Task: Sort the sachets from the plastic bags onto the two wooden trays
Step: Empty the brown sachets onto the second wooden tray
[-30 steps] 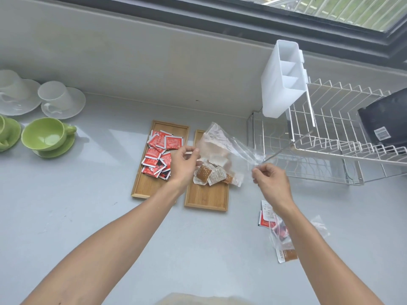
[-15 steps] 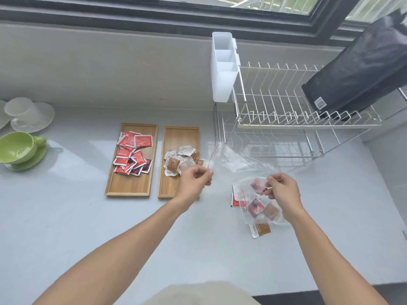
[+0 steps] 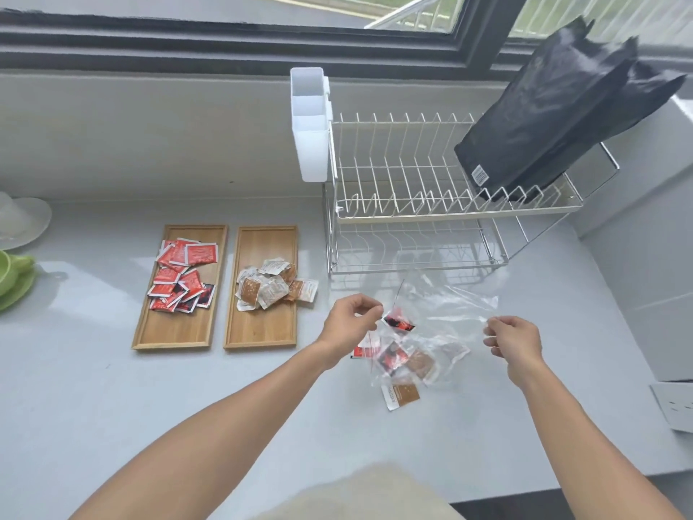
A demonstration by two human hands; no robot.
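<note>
Two wooden trays lie side by side on the grey counter. The left tray (image 3: 173, 332) holds a heap of red sachets (image 3: 183, 279). On the right tray (image 3: 262, 330) lies a pile of brown and white sachets (image 3: 272, 287). My left hand (image 3: 350, 319) and my right hand (image 3: 514, 337) each pinch an edge of an empty clear plastic bag (image 3: 450, 302), stretched between them just above the counter. Under it lies a second clear bag (image 3: 435, 354) with red and brown sachets inside. One brown sachet (image 3: 403, 395) sits loose at its near edge.
A two-tier wire dish rack (image 3: 412, 204) stands behind the bags, with a white cutlery holder (image 3: 309, 125) on its left end and a black pouch (image 3: 555, 118) on top. A green cup (image 3: 11, 272) and a white saucer (image 3: 22, 219) are far left.
Both hands have carried the empty clear bag from above the right tray to the right, over the second bag. The view has also swung right.
</note>
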